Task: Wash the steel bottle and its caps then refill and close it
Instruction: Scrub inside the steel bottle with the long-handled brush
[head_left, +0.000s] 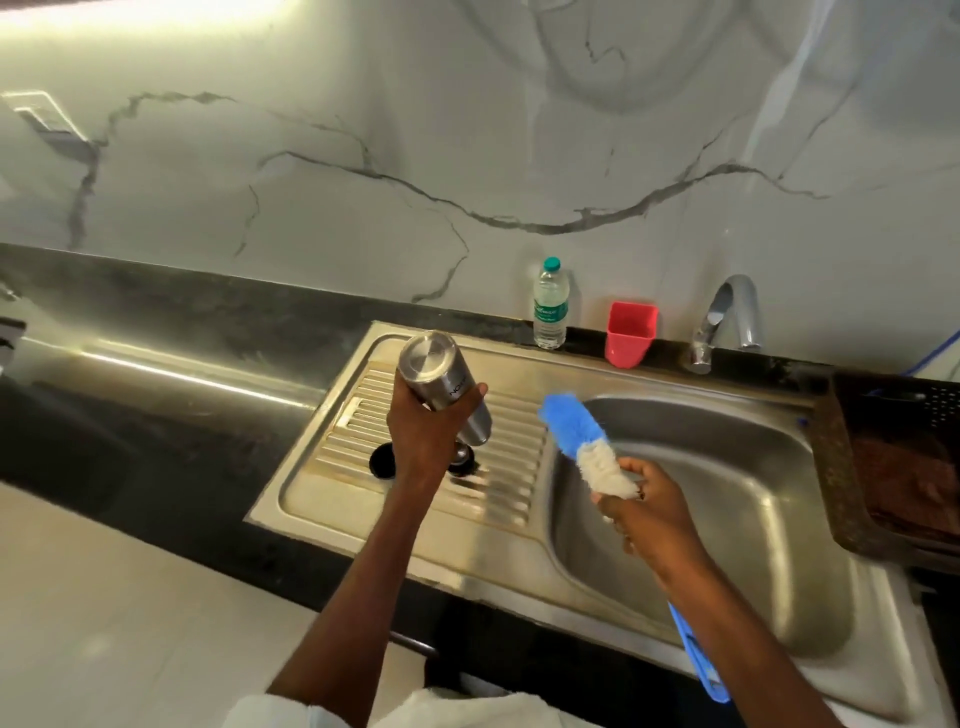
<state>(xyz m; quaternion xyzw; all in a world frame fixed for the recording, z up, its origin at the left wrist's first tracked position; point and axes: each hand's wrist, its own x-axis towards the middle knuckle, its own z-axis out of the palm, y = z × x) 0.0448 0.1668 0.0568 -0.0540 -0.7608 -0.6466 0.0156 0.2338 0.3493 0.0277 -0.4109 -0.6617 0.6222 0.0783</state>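
My left hand (426, 431) grips the steel bottle (441, 379) around its middle and holds it tilted over the drainboard, base up and away from me, mouth pointing down. My right hand (649, 514) holds a bottle brush (582, 436) with blue and white bristles just right of the bottle, over the basin's left edge; its blue handle (696, 660) runs back under my wrist. Two dark caps lie on the drainboard under the bottle: one black ring (381, 460) left of my wrist, another (461, 460) partly hidden below the bottle's mouth.
The steel sink (727, 519) has a ribbed drainboard (363, 395) on its left. Behind it stand a plastic water bottle (549, 306), a red cup (629, 332) and a chrome tap (727, 317). A brown basket (893, 462) sits at the right. Black counter stretches left.
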